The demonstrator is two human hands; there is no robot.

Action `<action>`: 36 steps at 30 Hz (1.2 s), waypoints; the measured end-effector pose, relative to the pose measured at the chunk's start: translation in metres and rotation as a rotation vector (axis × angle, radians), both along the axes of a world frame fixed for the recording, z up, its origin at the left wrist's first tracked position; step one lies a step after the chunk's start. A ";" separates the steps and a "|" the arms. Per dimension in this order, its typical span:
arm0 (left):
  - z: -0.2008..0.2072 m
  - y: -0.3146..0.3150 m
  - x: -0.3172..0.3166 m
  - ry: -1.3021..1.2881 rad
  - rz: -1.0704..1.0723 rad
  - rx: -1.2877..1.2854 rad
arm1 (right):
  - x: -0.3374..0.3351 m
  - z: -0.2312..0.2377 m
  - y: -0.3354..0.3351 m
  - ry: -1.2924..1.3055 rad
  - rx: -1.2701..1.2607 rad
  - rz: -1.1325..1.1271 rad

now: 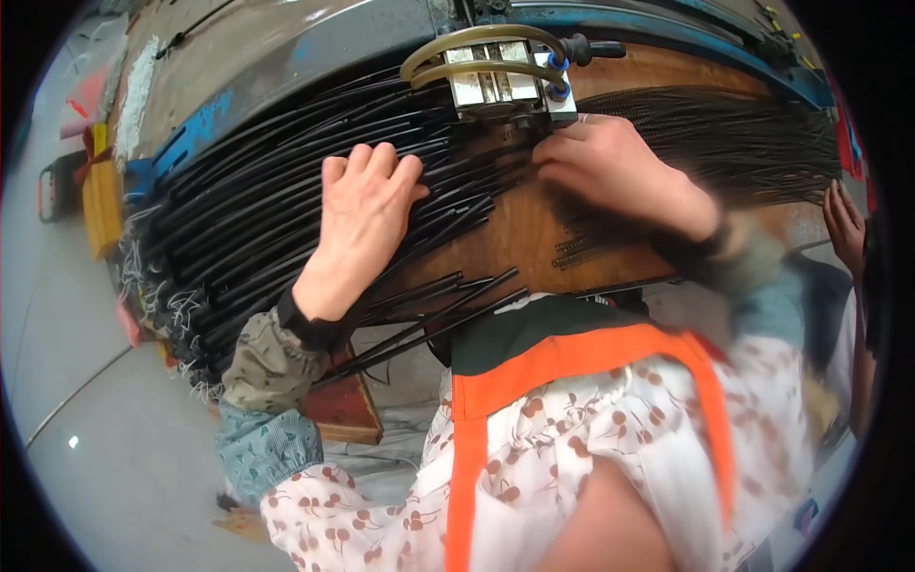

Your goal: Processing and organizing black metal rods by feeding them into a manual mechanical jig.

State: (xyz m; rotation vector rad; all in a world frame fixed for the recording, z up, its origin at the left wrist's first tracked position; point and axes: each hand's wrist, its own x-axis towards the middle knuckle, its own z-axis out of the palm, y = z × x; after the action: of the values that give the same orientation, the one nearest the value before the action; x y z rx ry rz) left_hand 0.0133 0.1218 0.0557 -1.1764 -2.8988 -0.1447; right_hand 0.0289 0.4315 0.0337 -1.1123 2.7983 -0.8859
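Observation:
Many long black tubes lie side by side across the left of the workbench, white strings trailing from their left ends. My left hand is over them, back up, its fingers curled down round a black tube; the fingertips are hidden. At the right side of a metal clamp unit with two curved hoses, my right hand has its fingers pinched together. What sits between those fingers is too hidden to make out. Thin dark coiled springs are spread in a bundle beyond my right hand.
Blue metal rails run along the back of the wooden bench top. Several loose tubes jut over the near edge. A yellow object stands at the far left. Another person's hand is at the right edge.

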 end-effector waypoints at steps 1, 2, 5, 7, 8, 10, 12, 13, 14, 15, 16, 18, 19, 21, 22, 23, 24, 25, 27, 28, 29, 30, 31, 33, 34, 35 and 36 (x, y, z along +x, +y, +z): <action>-0.005 -0.001 0.001 -0.001 -0.002 0.006 | -0.003 0.002 -0.002 -0.071 -0.002 0.002; -0.005 -0.004 0.001 0.013 -0.003 0.013 | -0.005 0.004 -0.002 -0.057 0.005 0.000; 0.001 -0.010 0.013 0.034 0.028 -0.022 | 0.006 0.003 -0.001 -0.101 -0.042 -0.135; 0.007 -0.010 0.019 -0.134 0.081 0.184 | 0.009 0.001 -0.003 -0.182 -0.132 -0.290; 0.010 -0.008 0.017 -0.083 0.000 0.233 | 0.010 0.001 -0.002 -0.173 -0.124 -0.314; 0.021 -0.001 0.018 -0.104 -0.015 0.227 | 0.014 0.001 -0.001 -0.223 -0.288 -0.317; 0.025 0.002 0.017 -0.116 -0.020 0.217 | 0.018 0.002 0.002 -0.263 -0.457 -0.325; 0.028 0.005 0.018 -0.110 -0.030 0.217 | 0.019 0.004 0.003 -0.254 -0.458 -0.333; 0.033 0.010 0.018 -0.123 -0.028 0.225 | 0.020 0.004 0.005 -0.201 -0.477 -0.312; 0.036 0.014 0.018 -0.140 -0.032 0.233 | 0.021 0.003 0.007 -0.149 -0.494 -0.298; 0.038 0.017 0.017 -0.138 -0.043 0.222 | 0.020 -0.003 0.008 -0.089 -0.537 -0.279; 0.046 0.023 0.017 -0.147 -0.060 0.205 | 0.022 0.004 0.012 -0.053 -0.531 -0.297; 0.048 0.029 0.016 -0.163 -0.076 0.194 | 0.027 0.008 0.017 -0.026 -0.516 -0.317; 0.054 0.041 0.016 -0.233 -0.096 0.175 | 0.036 0.007 0.024 0.092 -0.486 -0.324; 0.058 0.046 0.018 -0.255 -0.102 0.168 | 0.035 0.002 0.028 0.209 -0.484 -0.245; 0.057 0.046 0.021 -0.267 -0.113 0.175 | 0.039 -0.001 0.030 0.259 -0.472 -0.228; 0.058 0.047 0.021 -0.358 -0.117 0.233 | 0.037 -0.008 0.031 0.394 -0.475 -0.205; 0.051 0.043 0.020 -0.443 -0.127 0.293 | 0.035 -0.008 0.031 0.554 -0.443 -0.156; 0.060 0.043 0.017 -0.665 -0.030 0.137 | 0.038 -0.001 0.032 0.688 -0.230 -0.038; 0.058 0.049 0.016 -0.653 -0.047 0.145 | 0.038 0.004 0.028 0.674 -0.189 -0.030; 0.054 0.054 0.017 -0.461 -0.111 0.171 | 0.037 0.008 0.026 0.656 -0.156 -0.017; 0.047 0.058 0.020 -0.276 -0.164 0.195 | 0.036 0.014 0.028 0.642 -0.178 0.011; 0.044 0.061 0.020 -0.167 -0.175 0.219 | 0.030 0.016 0.027 0.613 -0.183 0.008; 0.035 0.080 0.016 -0.041 -0.136 0.273 | 0.019 0.010 0.041 0.680 -0.158 -0.002; 0.031 0.080 0.011 -0.014 -0.145 0.338 | 0.018 0.027 0.051 0.605 -0.151 -0.021; 0.035 0.071 0.013 0.020 -0.094 0.292 | 0.003 0.030 0.062 0.560 -0.133 0.029; 0.036 0.069 0.011 0.054 -0.120 0.308 | 0.011 0.009 0.091 0.755 0.336 -0.202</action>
State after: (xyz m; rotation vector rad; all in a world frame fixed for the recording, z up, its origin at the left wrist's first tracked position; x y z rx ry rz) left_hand 0.0243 0.1910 0.0921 -1.2707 -2.6341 -0.5301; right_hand 0.0403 0.5225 0.0428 -1.3255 3.4972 0.0707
